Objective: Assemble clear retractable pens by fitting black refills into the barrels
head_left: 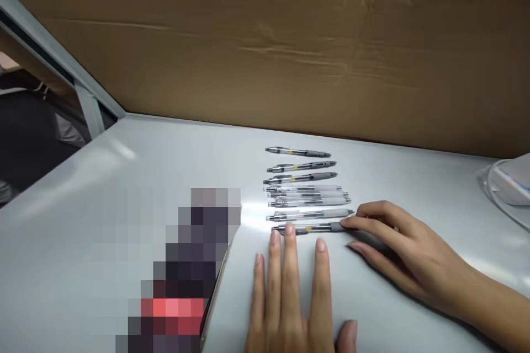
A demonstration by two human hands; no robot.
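Observation:
Several retractable pens lie side by side in a column on the white table. The nearest, a black-and-clear pen (318,228) with a yellow mark, lies under the fingertips of my left hand (293,303), at its left part. That hand is flat, its fingers spread. My right hand (403,251) touches the right end of the same pen with its index finger; the thumb stays apart, so the hand is open. Just beyond lies a pale clear pen (310,214), then a tight group of pale pens (310,202). Farther back are three dark-gripped pens, the farthest pen (298,152) standing slightly apart.
A large cardboard panel (265,49) closes off the back of the white table (136,176). On the right edge sits a white object with a cable (511,182). A pixelated dark area with a thin edge covers the front left. A metal frame (89,105) stands at left.

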